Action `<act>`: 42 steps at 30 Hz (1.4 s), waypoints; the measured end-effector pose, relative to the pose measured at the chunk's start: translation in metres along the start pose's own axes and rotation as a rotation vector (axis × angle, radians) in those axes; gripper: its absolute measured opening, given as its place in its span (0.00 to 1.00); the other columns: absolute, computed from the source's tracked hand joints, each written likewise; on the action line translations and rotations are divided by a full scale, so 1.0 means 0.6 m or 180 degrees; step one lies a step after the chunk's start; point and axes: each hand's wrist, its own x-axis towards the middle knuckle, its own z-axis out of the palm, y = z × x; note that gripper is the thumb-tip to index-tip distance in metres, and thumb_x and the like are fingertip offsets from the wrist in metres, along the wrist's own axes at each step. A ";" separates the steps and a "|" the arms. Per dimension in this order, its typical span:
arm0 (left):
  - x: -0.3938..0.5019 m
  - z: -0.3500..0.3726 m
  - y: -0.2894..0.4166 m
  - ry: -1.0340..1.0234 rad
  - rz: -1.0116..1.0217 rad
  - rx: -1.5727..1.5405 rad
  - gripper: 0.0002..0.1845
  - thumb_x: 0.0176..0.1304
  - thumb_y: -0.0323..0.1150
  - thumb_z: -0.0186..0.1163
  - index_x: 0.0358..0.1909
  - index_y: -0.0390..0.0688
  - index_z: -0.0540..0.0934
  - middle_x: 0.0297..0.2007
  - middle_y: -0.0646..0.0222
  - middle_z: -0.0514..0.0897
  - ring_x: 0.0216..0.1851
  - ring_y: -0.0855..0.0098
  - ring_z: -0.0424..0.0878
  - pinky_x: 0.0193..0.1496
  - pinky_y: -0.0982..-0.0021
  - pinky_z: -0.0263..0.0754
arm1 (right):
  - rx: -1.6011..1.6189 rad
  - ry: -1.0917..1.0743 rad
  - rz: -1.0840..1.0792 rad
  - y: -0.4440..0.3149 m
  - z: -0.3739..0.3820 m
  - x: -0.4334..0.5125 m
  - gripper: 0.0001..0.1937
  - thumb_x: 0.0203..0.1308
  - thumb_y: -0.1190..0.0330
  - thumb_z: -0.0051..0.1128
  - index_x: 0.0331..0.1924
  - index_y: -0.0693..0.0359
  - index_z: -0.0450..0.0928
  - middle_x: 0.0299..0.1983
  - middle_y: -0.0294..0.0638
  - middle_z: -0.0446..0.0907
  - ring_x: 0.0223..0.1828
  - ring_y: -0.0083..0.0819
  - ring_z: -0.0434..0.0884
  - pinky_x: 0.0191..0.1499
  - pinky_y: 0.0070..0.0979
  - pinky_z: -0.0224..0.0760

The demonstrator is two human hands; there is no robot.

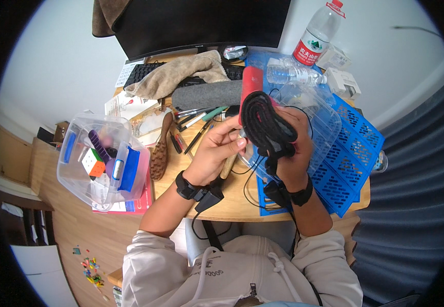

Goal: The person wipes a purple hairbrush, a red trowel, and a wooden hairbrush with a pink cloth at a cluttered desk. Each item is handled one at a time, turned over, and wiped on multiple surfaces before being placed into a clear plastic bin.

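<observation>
A thick roll of black fabric band (264, 122) with red on its outer side is held up over the desk. My right hand (294, 142) wraps around its right side and underside. A red flap (252, 82) of the same bundle stands up at its far left. My left hand (222, 147) has its index finger against the red flap's lower edge and its thumb bent in beside the roll; the inner fingertips are partly hidden. Beneath the hands lie a wooden handle (228, 165) and a clear plastic lidded tray (321, 122). Both wrists wear black straps with wired modules.
At left stands a clear plastic box (103, 192) holding a puzzle cube (93, 163). A wooden brush (160, 153), pens, a grey felt roll (206, 95) and a towel (183, 75) lie behind. Blue perforated panels (344, 153) and bottles (318, 34) occupy the right, a monitor (206, 23) the back.
</observation>
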 end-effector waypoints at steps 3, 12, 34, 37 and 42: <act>0.001 0.005 -0.002 0.0326 0.0239 0.0001 0.27 0.68 0.21 0.58 0.68 0.39 0.69 0.57 0.70 0.80 0.53 0.78 0.79 0.53 0.75 0.74 | -0.0070 -0.0254 -0.0068 -0.002 0.002 0.001 0.24 0.45 0.73 0.71 0.52 0.63 0.82 0.52 0.43 0.84 0.56 0.42 0.78 0.61 0.35 0.68; 0.004 0.008 -0.004 0.0501 0.0420 -0.0150 0.24 0.67 0.24 0.61 0.65 0.38 0.71 0.56 0.66 0.81 0.55 0.73 0.81 0.61 0.70 0.75 | -0.0077 -0.0468 -0.0109 0.003 0.015 -0.005 0.24 0.46 0.74 0.70 0.53 0.64 0.82 0.54 0.46 0.84 0.60 0.46 0.78 0.63 0.38 0.70; 0.004 0.000 0.003 0.0435 0.0708 -0.1291 0.27 0.70 0.22 0.55 0.70 0.42 0.65 0.62 0.55 0.75 0.63 0.66 0.76 0.63 0.67 0.76 | 0.0374 -0.1089 -0.0185 -0.003 0.018 -0.006 0.23 0.47 0.72 0.69 0.53 0.61 0.84 0.56 0.44 0.83 0.62 0.44 0.77 0.65 0.37 0.68; 0.006 0.003 0.009 0.0385 0.0898 -0.1255 0.28 0.71 0.23 0.54 0.72 0.43 0.63 0.65 0.52 0.73 0.69 0.61 0.69 0.69 0.63 0.69 | 0.0322 -0.1243 -0.0282 -0.004 0.018 -0.006 0.23 0.46 0.72 0.69 0.52 0.60 0.84 0.55 0.44 0.83 0.61 0.44 0.78 0.65 0.37 0.68; 0.008 0.005 0.016 0.0641 0.1138 -0.1010 0.28 0.73 0.28 0.53 0.73 0.41 0.60 0.67 0.52 0.72 0.74 0.58 0.63 0.76 0.59 0.57 | 0.0485 -0.1458 -0.0285 -0.006 0.023 -0.008 0.22 0.46 0.70 0.68 0.50 0.61 0.85 0.53 0.43 0.84 0.59 0.42 0.79 0.63 0.38 0.70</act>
